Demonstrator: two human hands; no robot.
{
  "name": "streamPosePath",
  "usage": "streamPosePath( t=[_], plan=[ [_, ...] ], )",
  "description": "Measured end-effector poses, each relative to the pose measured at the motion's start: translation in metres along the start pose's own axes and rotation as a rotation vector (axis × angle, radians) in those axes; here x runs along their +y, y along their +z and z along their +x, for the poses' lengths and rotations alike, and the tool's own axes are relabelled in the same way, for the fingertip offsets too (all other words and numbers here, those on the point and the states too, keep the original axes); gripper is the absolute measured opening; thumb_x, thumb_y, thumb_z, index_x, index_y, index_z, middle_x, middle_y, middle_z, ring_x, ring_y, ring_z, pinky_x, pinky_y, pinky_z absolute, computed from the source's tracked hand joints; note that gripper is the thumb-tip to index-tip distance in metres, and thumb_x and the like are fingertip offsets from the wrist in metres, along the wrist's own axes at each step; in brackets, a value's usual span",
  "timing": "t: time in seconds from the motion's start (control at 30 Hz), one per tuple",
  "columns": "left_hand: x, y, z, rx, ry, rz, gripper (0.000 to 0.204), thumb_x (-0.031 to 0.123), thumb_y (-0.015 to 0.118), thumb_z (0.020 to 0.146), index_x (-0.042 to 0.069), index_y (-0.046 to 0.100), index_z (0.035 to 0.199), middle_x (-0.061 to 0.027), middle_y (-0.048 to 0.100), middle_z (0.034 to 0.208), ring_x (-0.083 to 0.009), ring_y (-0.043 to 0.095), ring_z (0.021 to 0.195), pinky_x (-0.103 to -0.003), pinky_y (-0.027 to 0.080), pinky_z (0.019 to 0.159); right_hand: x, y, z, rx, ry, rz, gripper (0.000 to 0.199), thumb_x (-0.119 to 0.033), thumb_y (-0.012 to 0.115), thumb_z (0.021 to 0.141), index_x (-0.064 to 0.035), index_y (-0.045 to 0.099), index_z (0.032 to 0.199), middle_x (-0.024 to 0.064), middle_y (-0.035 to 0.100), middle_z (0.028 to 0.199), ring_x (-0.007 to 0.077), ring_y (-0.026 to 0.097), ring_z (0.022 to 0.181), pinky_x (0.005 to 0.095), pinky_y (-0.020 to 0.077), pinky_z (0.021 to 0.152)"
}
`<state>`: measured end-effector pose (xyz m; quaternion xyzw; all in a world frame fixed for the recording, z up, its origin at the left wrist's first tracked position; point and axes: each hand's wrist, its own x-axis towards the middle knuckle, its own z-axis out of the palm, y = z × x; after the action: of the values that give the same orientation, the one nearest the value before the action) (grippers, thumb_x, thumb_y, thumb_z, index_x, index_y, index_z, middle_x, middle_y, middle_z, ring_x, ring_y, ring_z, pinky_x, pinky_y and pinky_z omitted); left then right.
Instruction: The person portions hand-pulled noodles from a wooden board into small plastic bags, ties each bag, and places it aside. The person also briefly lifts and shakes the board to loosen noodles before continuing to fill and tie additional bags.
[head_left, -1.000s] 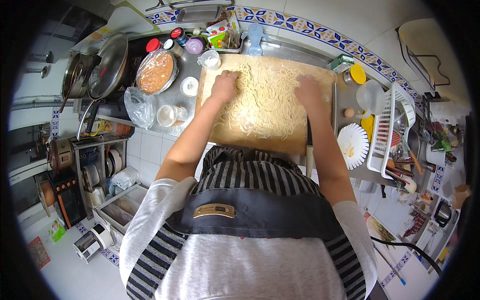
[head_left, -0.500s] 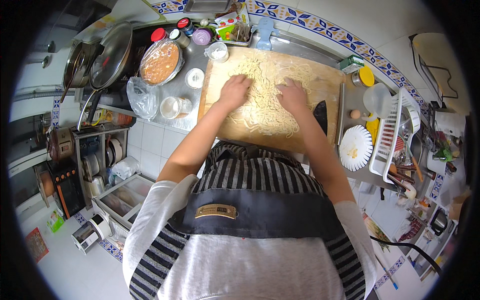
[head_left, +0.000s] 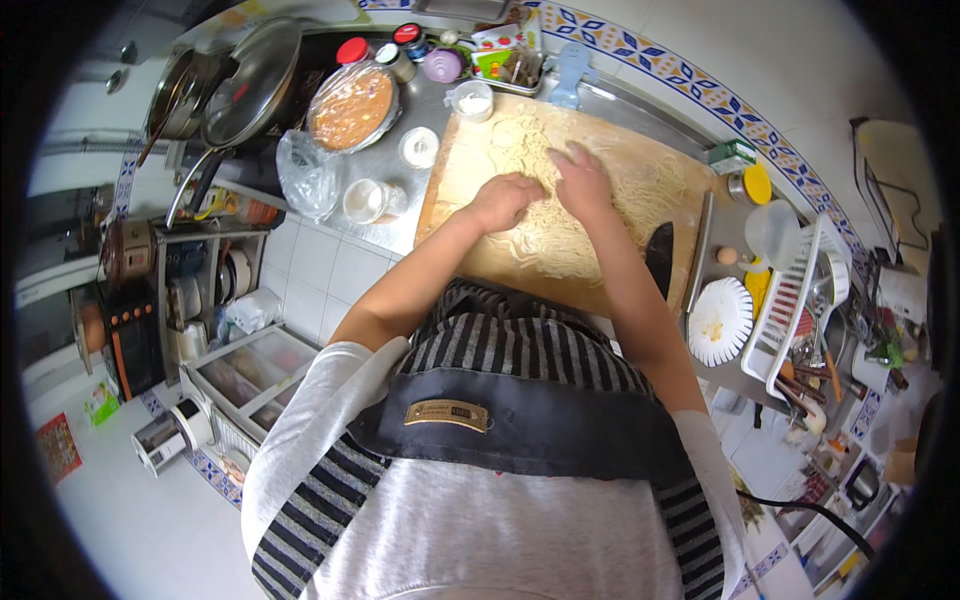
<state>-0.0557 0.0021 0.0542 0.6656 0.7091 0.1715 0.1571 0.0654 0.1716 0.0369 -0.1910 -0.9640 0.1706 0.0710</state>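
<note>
Our left hand (head_left: 505, 200) and right hand (head_left: 583, 180) rest loosely spread on the noodles (head_left: 560, 235) — soft, light, easily torn — best gathered from underneath.

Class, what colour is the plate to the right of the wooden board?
White, with a scalloped rim: the plate shows best in the head view.

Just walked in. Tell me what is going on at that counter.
A person in a striped apron stands at a kitchen counter with both hands in a pile of pale fresh noodles spread over a floured wooden board. The left hand and right hand sit close together near the middle of the pile. A dark knife lies on the board's right side, and a white plate sits beyond it.
</note>
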Motion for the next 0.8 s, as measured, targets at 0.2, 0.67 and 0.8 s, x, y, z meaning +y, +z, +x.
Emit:
streamPosePath(
  t=[0.2, 0.67, 0.8],
  plan=[
    [-0.002, -0.013, -0.022, -0.003, -0.658, 0.099, 0.045, 0.007, 0.058, 0.075, 0.013, 0.055, 0.12, -0.0091, 0.055, 0.119, -0.0295, 0.058, 0.102, -0.039, 0.05, 0.085, 0.013, 0.026, 0.043, -0.156, 0.123, -0.074, 0.017, -0.013, 0.051, 0.085, -0.0045, 0.062, 0.095, 0.0169, 0.063, 0.097, 0.034, 0.061, 0.09, 0.0445, 0.0499, 0.075],
    [-0.077, -0.133, -0.156, 1.337, -1.07, 0.414, 0.03, 0.02, 0.069, 0.072, 0.004, 0.059, 0.096, -0.0138, 0.061, 0.09, -0.0311, 0.056, 0.088, -0.042, 0.044, 0.078, 0.039, -0.061, -0.032, 0.019, 0.214, 0.153, 0.02, -0.011, 0.063, 0.079, -0.003, 0.061, 0.098, 0.0132, 0.063, 0.088, 0.0301, 0.062, 0.073, 0.0386, 0.0491, 0.068],
    [-0.182, -0.12, -0.227, 1.031, -1.865, 0.208, 0.087, 0.044, 0.082, 0.06, -0.001, 0.045, 0.125, -0.0196, 0.056, 0.116, -0.034, 0.053, 0.108, -0.043, 0.042, 0.094, 0.013, -0.06, -0.051, -0.053, 0.015, 0.173, 0.016, -0.011, 0.062, 0.08, -0.0022, 0.061, 0.094, 0.0138, 0.061, 0.077, 0.0289, 0.061, 0.064, 0.0379, 0.0479, 0.061]
  ],
)
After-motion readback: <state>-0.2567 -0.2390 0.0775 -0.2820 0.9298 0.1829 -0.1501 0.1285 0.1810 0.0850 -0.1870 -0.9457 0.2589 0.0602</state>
